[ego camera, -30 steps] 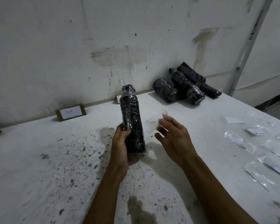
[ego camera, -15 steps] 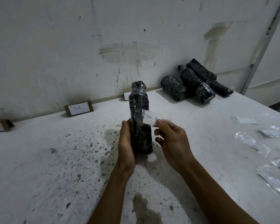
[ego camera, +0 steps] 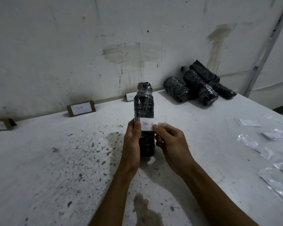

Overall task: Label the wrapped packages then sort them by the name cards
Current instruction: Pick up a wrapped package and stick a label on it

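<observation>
A white label is being pressed onto an upright wrapped package held over the middle of the table.

The black, film-wrapped package (ego camera: 144, 111) is gripped upright by the left hand (ego camera: 132, 144), whose fingers are curled round its lower part, with the thumb laid on the left end of the label (ego camera: 147, 124). The label, marked "TIM A", is pinched at its right end by the thumb and forefinger of the right hand (ego camera: 170, 144), the other fingers being curled in. Four more wrapped packages (ego camera: 199, 85) are heaped at the far right corner of the table (ego camera: 55, 160), against the wall. Three name cards are stood along the far edge: one (ego camera: 81, 108) marked "TIM B", one (ego camera: 0, 125) towards the far left corner, and one (ego camera: 129, 97) partly hidden behind the held package. Loose labels in clear sleeves (ego camera: 252, 142) are spread along the right edge.
</observation>
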Tool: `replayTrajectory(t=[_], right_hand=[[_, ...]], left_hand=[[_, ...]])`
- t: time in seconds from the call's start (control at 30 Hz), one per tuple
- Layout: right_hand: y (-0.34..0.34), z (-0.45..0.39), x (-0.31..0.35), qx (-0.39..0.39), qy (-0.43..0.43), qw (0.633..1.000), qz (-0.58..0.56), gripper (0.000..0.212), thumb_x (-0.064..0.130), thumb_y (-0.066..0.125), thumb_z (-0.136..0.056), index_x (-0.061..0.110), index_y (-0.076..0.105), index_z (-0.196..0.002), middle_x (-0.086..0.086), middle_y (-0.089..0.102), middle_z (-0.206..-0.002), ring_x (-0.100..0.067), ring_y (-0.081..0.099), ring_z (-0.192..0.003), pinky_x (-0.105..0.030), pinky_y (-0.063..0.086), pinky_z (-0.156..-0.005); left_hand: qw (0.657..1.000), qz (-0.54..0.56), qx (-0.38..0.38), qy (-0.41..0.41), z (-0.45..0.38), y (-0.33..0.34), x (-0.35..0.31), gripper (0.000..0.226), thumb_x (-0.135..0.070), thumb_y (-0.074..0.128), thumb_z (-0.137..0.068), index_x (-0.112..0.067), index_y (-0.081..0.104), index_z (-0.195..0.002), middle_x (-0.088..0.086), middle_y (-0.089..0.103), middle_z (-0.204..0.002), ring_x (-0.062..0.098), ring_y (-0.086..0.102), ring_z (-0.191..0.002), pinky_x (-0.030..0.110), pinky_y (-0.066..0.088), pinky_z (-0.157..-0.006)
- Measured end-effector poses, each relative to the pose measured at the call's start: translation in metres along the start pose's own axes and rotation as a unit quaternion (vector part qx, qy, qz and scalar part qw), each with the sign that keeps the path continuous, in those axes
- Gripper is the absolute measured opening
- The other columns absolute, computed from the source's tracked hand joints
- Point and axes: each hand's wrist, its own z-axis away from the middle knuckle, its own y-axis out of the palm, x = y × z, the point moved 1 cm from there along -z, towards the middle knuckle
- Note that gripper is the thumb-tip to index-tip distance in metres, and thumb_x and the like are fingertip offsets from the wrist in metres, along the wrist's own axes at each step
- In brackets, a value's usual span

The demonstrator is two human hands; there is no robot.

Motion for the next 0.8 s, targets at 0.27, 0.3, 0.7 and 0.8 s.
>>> replayTrajectory(t=[0.27, 0.3, 0.7, 0.8], right_hand=[[0.008, 0.007, -0.002, -0.014, 0.018, 0.999, -0.023, 0.017, 0.018, 0.064, -0.097, 0.005, 0.071, -0.089, 0.009, 0.067, -0.072, 0.002, 0.057, -0.063, -0.036, 0.042, -0.079], [0.008, 0.007, -0.003, -0.015, 0.020, 0.999, -0.023, 0.018, 0.019, 0.064, -0.097, 0.004, 0.071, -0.090, 0.009, 0.068, -0.073, 0.002, 0.057, -0.064, -0.036, 0.042, -0.080], [0.010, 0.004, -0.006, -0.017, 0.011, 1.000, -0.001, 0.015, 0.018, 0.065, -0.096, 0.011, 0.069, -0.083, 0.006, 0.068, -0.075, 0.000, 0.060, -0.069, -0.016, 0.048, -0.065], [0.012, 0.004, -0.005, -0.015, 0.009, 1.000, 0.006, 0.017, 0.020, 0.066, -0.096, 0.013, 0.069, -0.081, 0.002, 0.068, -0.078, -0.008, 0.059, -0.076, -0.021, 0.048, -0.069]], left_hand=[[0.999, -0.001, -0.033, -0.010, -0.001, 0.001, -0.001, 0.034, -0.060, 0.042, -0.090, -0.042, 0.064, -0.108, -0.004, 0.075, -0.094, 0.019, 0.073, -0.085, 0.046, 0.062, -0.072], [0.999, -0.003, -0.041, -0.011, -0.001, 0.001, -0.001, 0.033, -0.061, 0.042, -0.090, -0.043, 0.064, -0.106, -0.006, 0.074, -0.094, 0.018, 0.073, -0.084, 0.046, 0.062, -0.073], [0.994, -0.004, -0.105, -0.036, -0.003, 0.001, -0.004, 0.033, -0.048, 0.047, -0.102, -0.045, 0.075, -0.085, -0.006, 0.077, -0.085, 0.014, 0.074, -0.077, 0.037, 0.062, -0.070], [0.991, 0.007, -0.122, -0.050, -0.004, 0.000, -0.004, 0.036, -0.047, 0.049, -0.102, -0.032, 0.078, -0.087, 0.003, 0.078, -0.086, 0.024, 0.075, -0.081, 0.042, 0.061, -0.071]])
